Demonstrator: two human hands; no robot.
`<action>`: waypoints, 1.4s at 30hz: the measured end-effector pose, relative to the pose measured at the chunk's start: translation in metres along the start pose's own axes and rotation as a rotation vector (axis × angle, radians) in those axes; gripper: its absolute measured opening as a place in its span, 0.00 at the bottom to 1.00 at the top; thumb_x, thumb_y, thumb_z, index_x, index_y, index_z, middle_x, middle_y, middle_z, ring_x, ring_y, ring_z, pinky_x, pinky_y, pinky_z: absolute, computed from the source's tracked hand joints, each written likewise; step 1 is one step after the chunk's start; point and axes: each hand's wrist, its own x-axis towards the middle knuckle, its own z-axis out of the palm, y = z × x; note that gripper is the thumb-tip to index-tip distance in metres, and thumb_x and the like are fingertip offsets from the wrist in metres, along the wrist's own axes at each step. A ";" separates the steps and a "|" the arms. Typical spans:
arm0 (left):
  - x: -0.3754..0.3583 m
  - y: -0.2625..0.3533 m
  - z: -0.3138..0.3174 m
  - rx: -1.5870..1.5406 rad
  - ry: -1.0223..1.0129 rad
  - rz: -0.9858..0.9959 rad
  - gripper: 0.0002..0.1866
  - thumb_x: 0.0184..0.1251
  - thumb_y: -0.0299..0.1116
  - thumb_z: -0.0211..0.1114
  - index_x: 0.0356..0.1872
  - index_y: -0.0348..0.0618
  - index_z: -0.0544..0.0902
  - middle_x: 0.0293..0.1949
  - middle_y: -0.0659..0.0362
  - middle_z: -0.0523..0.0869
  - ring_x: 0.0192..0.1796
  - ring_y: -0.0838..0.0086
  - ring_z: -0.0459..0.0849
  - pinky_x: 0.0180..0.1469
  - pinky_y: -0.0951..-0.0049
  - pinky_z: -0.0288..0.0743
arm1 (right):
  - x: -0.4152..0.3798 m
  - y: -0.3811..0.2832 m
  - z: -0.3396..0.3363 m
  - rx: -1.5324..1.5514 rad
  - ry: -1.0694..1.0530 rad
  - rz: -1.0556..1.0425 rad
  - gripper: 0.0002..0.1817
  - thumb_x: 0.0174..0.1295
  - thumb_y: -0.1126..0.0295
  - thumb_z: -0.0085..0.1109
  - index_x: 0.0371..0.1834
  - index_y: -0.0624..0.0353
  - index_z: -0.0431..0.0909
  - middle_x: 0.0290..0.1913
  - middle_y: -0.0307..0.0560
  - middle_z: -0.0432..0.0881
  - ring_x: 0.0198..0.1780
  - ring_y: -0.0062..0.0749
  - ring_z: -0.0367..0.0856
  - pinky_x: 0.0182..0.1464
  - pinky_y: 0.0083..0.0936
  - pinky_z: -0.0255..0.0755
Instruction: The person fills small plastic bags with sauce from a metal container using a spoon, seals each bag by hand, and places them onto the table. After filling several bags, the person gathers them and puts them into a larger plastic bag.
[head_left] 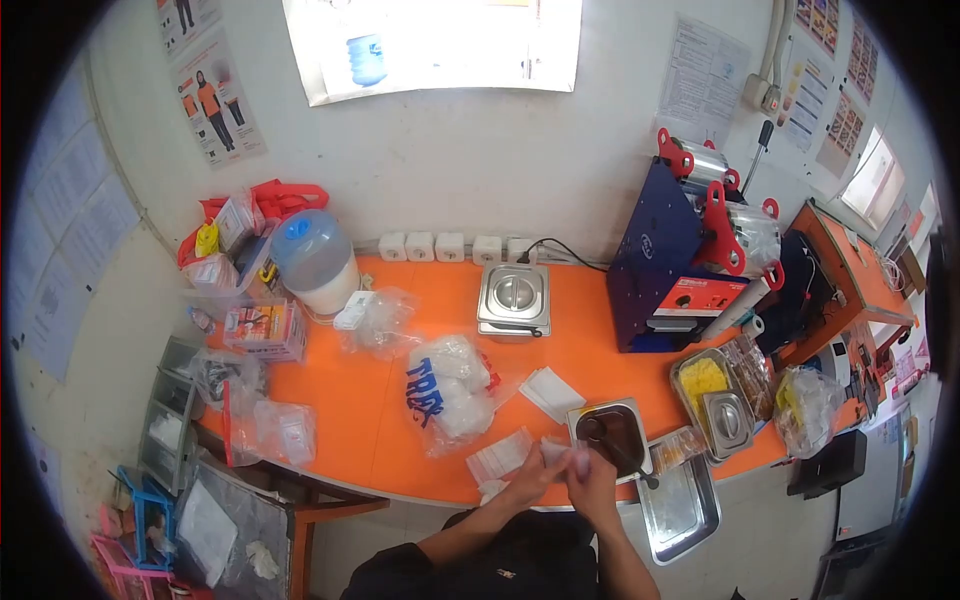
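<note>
I pinch a small translucent plastic piece (556, 454) between my left hand (532, 483) and right hand (592, 484), over the worktop (340, 420) near edge. Immediately right, an open metal pan (645, 440) with ladle (620, 456) restricts clearance; plastic sleeves (498, 457) lie left, white sheets (552, 394) beyond.

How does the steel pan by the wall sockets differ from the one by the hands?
The back steel pan is lidded; the front steel pan is open, dark inside. The back steel pan stands near the wall sockets; the front steel pan sits beside the right hand. Both are rectangular.
</note>
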 end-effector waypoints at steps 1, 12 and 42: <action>-0.001 0.002 0.002 -0.001 -0.003 0.005 0.19 0.77 0.43 0.65 0.58 0.42 0.73 0.51 0.58 0.79 0.54 0.75 0.80 0.58 0.71 0.78 | -0.009 0.030 0.011 0.064 -0.018 -0.001 0.10 0.61 0.72 0.69 0.37 0.68 0.81 0.26 0.49 0.82 0.28 0.29 0.81 0.33 0.29 0.75; 0.008 -0.002 -0.007 -0.280 -0.181 -0.102 0.25 0.76 0.54 0.61 0.57 0.42 0.76 0.48 0.61 0.81 0.50 0.76 0.82 0.54 0.68 0.80 | -0.009 0.031 -0.014 0.786 -0.170 0.486 0.18 0.64 0.80 0.68 0.55 0.68 0.75 0.43 0.48 0.87 0.42 0.25 0.87 0.47 0.22 0.82; -0.010 0.040 0.005 0.076 -0.495 -0.784 0.43 0.67 0.81 0.35 0.56 0.50 0.70 0.32 0.64 0.75 0.24 0.86 0.70 0.18 0.88 0.63 | 0.005 -0.036 -0.064 0.062 -0.611 -0.140 0.19 0.57 0.74 0.74 0.53 0.57 0.83 0.45 0.50 0.85 0.44 0.47 0.87 0.46 0.32 0.79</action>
